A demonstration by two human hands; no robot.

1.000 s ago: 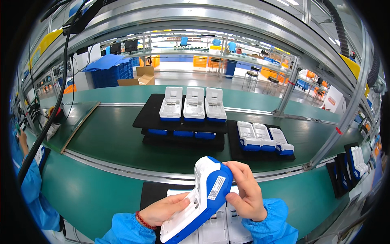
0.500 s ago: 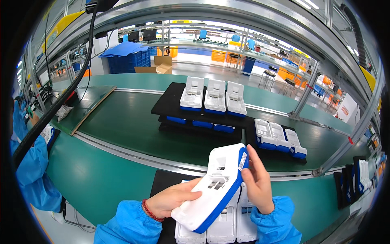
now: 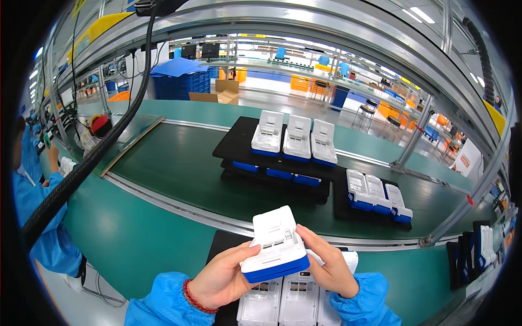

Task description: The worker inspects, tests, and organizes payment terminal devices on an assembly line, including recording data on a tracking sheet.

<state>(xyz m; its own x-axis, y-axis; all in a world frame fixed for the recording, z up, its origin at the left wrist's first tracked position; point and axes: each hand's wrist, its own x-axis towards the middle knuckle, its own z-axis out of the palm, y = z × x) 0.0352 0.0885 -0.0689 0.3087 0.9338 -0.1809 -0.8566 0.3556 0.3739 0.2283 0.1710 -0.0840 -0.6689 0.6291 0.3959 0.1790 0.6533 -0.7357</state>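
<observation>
Both hands hold a white-and-blue plastic device housing [image 3: 274, 239] with slots in its white face and a raised, angled far section. Its blue end points toward me. My left hand [image 3: 224, 276] grips the left side, thumb on the white top and fingers underneath. On the right edge, my right hand [image 3: 330, 265] has its fingers closed against the side. Below them, several similar white housings [image 3: 260, 305] lie side by side on a black board [image 3: 220, 244], partly covered by my hands and the held housing. A white part [image 3: 350, 259] shows beside my right hand.
Beyond a metal rail, stacked black boards [image 3: 239, 138] carry white-and-blue housings [image 3: 297, 136] on a green conveyor [image 3: 179, 163]. Another board with housings [image 3: 375, 190] sits to the right. A black cable [image 3: 122, 117] hangs at left, near a co-worker's blue sleeve [image 3: 51, 239].
The housing has turned in my hands, so its blue end now faces me instead of its long blue side facing right. My right-hand fingers have closed in on its edge. The view has shifted slightly.
</observation>
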